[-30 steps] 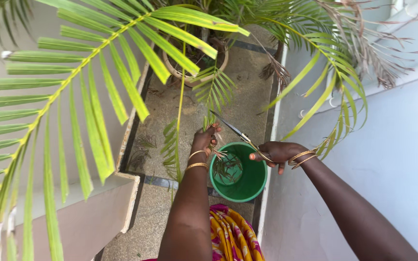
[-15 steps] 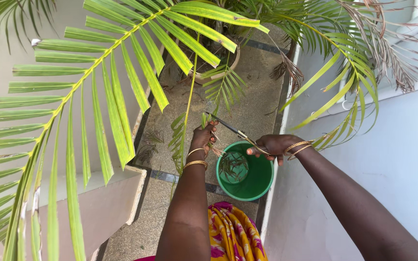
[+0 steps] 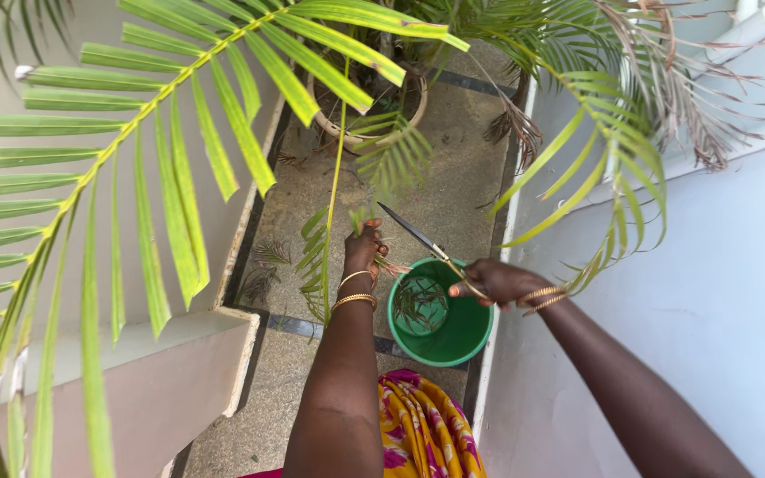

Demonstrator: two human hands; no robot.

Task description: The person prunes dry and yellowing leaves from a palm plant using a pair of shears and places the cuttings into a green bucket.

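Balcony floor; scissors [image 3: 418, 239] between hands.

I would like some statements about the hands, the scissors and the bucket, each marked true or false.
1. The right hand holds scissors. True.
2. The bucket is red. False: it is green.
3. The left hand grips a bunch of palm leaflets. True.
4. The bucket holds nothing. False: leaf cuttings lie inside it.
5. The scissors' blades point down into the bucket. False: they point up and left, towards the left hand.
6. Both wrists wear gold bangles. True.
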